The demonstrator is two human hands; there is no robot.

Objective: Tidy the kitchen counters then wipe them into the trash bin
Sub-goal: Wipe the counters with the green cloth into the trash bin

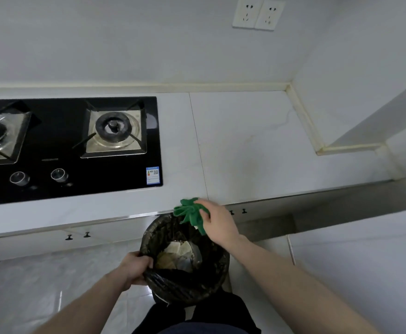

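Observation:
A round trash bin (219, 280) lined with a black bag is held up just under the front edge of the white counter (257, 145). My left hand (135, 267) grips the bin's near-left rim and bag. Paper scraps lie inside the bin. My right hand (217, 221) holds a bunched green cloth (190, 212) at the counter's front edge, right above the bin's far rim, with part of the cloth hanging over the opening.
A black glass gas hob (60, 150) with two burners and two knobs fills the counter's left part. The counter runs right into a wall corner with a white ledge (356, 131). Two sockets (257, 14) sit on the back wall. Cabinet knobs (78, 236) show below the counter.

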